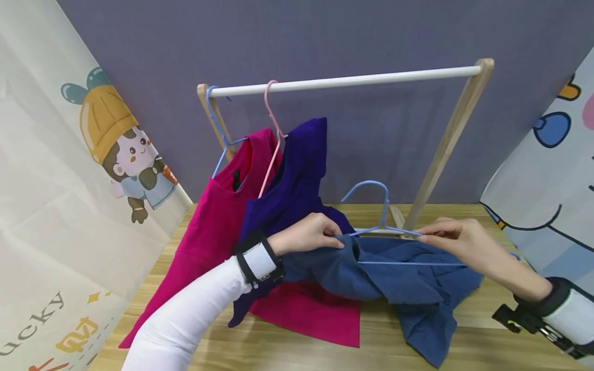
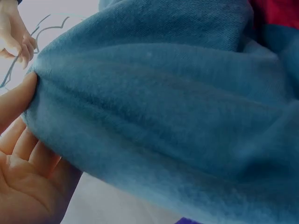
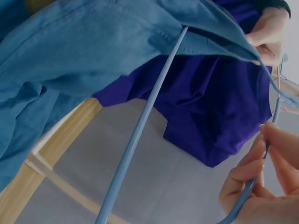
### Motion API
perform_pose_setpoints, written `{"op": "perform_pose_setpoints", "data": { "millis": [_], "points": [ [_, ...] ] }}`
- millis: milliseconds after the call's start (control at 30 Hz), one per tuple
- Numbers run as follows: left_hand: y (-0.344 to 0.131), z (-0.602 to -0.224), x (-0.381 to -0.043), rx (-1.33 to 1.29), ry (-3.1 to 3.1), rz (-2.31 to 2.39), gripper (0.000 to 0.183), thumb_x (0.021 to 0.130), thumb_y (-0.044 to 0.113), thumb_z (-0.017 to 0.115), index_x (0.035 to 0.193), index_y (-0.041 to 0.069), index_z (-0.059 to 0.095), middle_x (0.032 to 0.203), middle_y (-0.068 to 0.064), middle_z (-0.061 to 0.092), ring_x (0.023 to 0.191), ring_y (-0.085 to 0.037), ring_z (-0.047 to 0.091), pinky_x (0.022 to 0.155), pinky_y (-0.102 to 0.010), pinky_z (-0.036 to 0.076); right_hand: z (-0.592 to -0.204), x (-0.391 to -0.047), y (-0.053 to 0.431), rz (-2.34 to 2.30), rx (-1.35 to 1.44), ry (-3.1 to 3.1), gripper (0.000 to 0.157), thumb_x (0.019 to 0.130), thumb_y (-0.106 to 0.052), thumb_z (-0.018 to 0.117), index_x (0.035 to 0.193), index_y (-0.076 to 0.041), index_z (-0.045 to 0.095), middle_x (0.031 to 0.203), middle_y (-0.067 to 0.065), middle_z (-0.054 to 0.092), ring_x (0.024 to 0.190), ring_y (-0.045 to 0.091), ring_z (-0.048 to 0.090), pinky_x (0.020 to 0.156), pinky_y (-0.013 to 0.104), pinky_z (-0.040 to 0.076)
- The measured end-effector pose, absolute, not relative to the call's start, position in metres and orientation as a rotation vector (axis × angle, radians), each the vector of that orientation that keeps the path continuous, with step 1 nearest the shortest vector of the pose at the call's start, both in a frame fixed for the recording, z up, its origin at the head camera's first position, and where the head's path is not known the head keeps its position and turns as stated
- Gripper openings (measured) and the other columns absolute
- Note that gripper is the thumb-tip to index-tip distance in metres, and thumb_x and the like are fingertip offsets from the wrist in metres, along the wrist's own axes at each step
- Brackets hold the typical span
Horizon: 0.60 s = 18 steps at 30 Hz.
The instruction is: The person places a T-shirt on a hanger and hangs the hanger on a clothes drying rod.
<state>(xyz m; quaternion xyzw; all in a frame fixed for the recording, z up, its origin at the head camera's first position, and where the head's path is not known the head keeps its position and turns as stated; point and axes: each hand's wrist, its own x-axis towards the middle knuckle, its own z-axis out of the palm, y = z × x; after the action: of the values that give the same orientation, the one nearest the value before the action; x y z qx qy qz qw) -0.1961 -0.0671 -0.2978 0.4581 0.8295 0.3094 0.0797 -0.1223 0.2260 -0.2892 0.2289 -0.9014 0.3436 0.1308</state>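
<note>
A blue hanger stands hook-up in front of the rack, its left end inside a slate-blue garment. My left hand pinches the garment's edge between thumb and fingers, near the hanger's left shoulder. In the left wrist view the cloth spreads from that pinch and fills most of the picture. With thumb and fingertips my right hand pinches the hanger's right arm. The right wrist view shows the lower bar running into the garment's opening, while the right part of the hanger stays bare.
A rack with a white rail and wooden legs stands behind. At its left hang a magenta garment on a blue hanger and a purple garment on a pink hanger. Beneath lies the wood-grain table.
</note>
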Motion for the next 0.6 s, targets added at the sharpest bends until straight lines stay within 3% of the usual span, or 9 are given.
{"op": "perform_pose_setpoints", "data": {
  "millis": [300,600],
  "points": [
    [-0.063,-0.294,-0.193,1.364,2.599,1.001,0.006,0.078,0.018,0.065,0.073,0.014,0.065,0.065,0.006,0.059,0.057,-0.002,0.043,0.056,-0.021,0.037,-0.288,-0.13,0.215,0.996,0.699,-2.585,0.015,0.078,-0.005,0.063,0.09,-0.012,0.066,0.076,0.002,0.062,0.052,0.009,0.044,0.041,0.023,0.035],
    [-0.055,-0.285,-0.191,1.393,2.662,1.066,0.004,0.077,0.017,0.066,0.076,0.013,0.067,0.071,0.003,0.066,0.063,0.0,0.05,0.061,-0.02,0.041,-0.278,-0.136,0.21,0.959,0.764,-2.55,0.013,0.075,-0.001,0.065,0.085,-0.008,0.067,0.071,0.001,0.06,0.055,0.007,0.048,0.045,0.022,0.041]
  ]
}}
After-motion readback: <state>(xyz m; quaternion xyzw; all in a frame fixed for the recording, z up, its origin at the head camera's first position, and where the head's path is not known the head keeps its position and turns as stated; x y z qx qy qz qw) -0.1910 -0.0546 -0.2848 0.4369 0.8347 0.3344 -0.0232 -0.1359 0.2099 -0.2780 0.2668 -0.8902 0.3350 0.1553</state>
